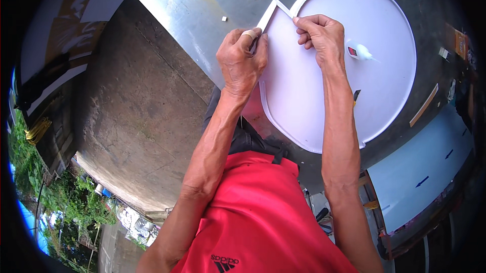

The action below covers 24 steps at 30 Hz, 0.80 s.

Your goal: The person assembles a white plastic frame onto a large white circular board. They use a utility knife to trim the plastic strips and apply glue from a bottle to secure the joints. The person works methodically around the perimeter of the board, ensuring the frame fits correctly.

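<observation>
Pinching the white strip [267,17] against the panel [349,60] edge, left hand [242,60] and right hand [319,32] fingers closed on it, pressing evenly.

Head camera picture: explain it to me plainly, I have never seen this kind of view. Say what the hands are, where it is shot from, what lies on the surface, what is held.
One wide fisheye camera on a person's head looks down, so straight edges bend. Both forearms enter from below, over a red shirt. The left hand and right hand press on the thin raised rim strip at the pointed corner of a white, mostly round panel. The panel lies on a metal sheet. A small white squeeze bottle rests on the panel beside the right hand. Neither hand lifts anything.
</observation>
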{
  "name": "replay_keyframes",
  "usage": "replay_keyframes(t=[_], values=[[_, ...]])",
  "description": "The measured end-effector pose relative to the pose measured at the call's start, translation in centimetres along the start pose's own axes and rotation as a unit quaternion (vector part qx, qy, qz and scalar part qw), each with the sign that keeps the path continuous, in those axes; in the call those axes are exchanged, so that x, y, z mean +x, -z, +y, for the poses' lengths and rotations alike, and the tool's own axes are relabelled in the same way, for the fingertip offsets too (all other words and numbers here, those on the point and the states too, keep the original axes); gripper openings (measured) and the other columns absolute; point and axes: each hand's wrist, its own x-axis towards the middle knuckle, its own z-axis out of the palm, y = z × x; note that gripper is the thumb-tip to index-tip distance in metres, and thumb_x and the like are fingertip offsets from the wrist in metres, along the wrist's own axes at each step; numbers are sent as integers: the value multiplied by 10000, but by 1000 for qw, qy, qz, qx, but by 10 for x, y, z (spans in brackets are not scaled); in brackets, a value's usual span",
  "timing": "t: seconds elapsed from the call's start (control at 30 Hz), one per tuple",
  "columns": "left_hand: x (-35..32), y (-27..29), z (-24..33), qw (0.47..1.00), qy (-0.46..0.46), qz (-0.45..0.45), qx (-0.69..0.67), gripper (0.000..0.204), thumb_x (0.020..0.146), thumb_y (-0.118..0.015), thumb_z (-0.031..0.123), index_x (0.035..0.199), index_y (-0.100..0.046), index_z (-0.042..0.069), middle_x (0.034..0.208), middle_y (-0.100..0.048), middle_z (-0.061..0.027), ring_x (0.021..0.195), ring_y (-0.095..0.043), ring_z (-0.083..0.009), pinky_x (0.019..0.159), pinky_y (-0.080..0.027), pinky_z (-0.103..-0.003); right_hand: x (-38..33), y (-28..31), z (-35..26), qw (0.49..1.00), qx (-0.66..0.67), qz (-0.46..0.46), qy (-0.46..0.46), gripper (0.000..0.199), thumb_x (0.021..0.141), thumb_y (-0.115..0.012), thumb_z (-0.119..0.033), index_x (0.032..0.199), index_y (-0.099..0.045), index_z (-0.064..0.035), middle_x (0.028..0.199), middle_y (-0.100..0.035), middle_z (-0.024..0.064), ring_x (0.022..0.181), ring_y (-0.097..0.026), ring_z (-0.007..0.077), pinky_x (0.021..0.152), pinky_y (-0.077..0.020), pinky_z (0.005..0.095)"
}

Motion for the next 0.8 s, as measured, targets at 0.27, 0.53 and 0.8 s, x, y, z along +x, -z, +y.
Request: replay_keyframes(t=[0.27, 0.53, 0.8], values=[[1, -1, -5, 998, -50, 26, 10, 170, 820, -827, 14, 986, -792, 23, 877, -729, -109, 753, -693, -227, 658, -546, -333, -2, -2, -2, 1000, -22, 19, -1, 185, 816, -851, -127, 857, -759, 28, 712, -718, 94, 541, -657, 128, 473, -477, 237], [2, -6, -8, 996, -76, 41, -4, 177, 800, -829, -28, 963, -771, 8, 851, -701, -103, 756, -666, -246, 654, -529, -352, -5, -3, -6, 1000, -20, 18, -2, 194, 825, -858, -131, 870, -760, 30, 714, -716, 102, 542, -658, 129, 482, -479, 234], [2, -8, -7, 996, -74, 45, -19, 148, 797, -789, -36, 920, -714, 1, 850, -657, -100, 762, -631, -285, 661, -509, -398, -4, -1, -4, 1000, -22, 10, 3, 189, 837, -856, -119, 883, -762, 38, 716, -716, 100, 546, -657, 121, 483, -476, 229]])
